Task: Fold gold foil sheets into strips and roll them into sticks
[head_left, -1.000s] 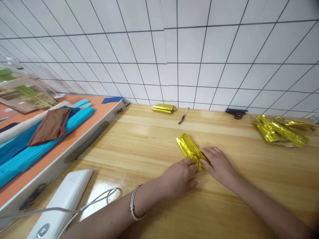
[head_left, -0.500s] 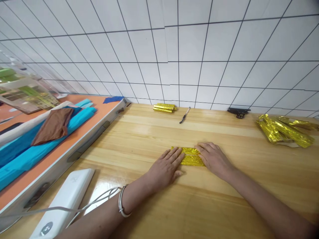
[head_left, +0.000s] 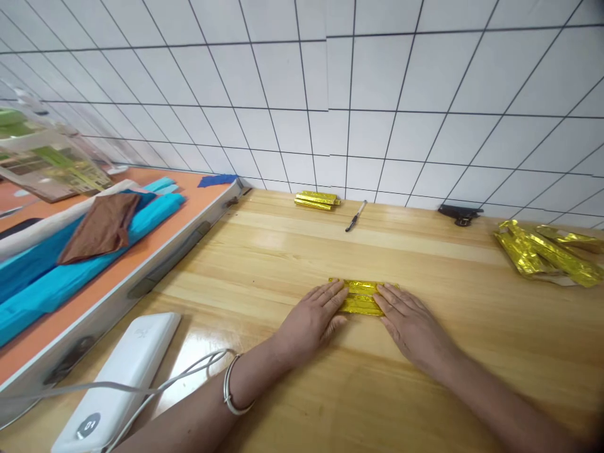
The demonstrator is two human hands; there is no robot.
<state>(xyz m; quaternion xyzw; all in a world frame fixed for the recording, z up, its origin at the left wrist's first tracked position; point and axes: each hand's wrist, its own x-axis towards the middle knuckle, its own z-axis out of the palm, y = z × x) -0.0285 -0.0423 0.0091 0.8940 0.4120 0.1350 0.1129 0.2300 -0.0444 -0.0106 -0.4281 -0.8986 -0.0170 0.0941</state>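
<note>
A flat strip of shiny gold foil [head_left: 362, 298] with lengthwise creases lies on the wooden table. Pressing on its left end is my left hand [head_left: 311, 318], its fingers stretched out flat and the thumb apart. My right hand [head_left: 413, 321] lies flat over the right end, fingers extended. Both ends of the foil are partly hidden beneath my fingers. A stretch of it shows between the two hands.
Behind, near the tiled wall, lie folded gold foil pieces [head_left: 316, 201], a pen [head_left: 355, 216] and a black clip-like object [head_left: 461, 214]. Crumpled gold foil [head_left: 547, 255] is at right. At left are a white power bank [head_left: 123, 377] with cables, and brown cloth [head_left: 101, 226] on rolls.
My right hand has flattened, its fingers now stretched along the foil's right end. My left hand stays on the left end. The whole view has shifted slightly.
</note>
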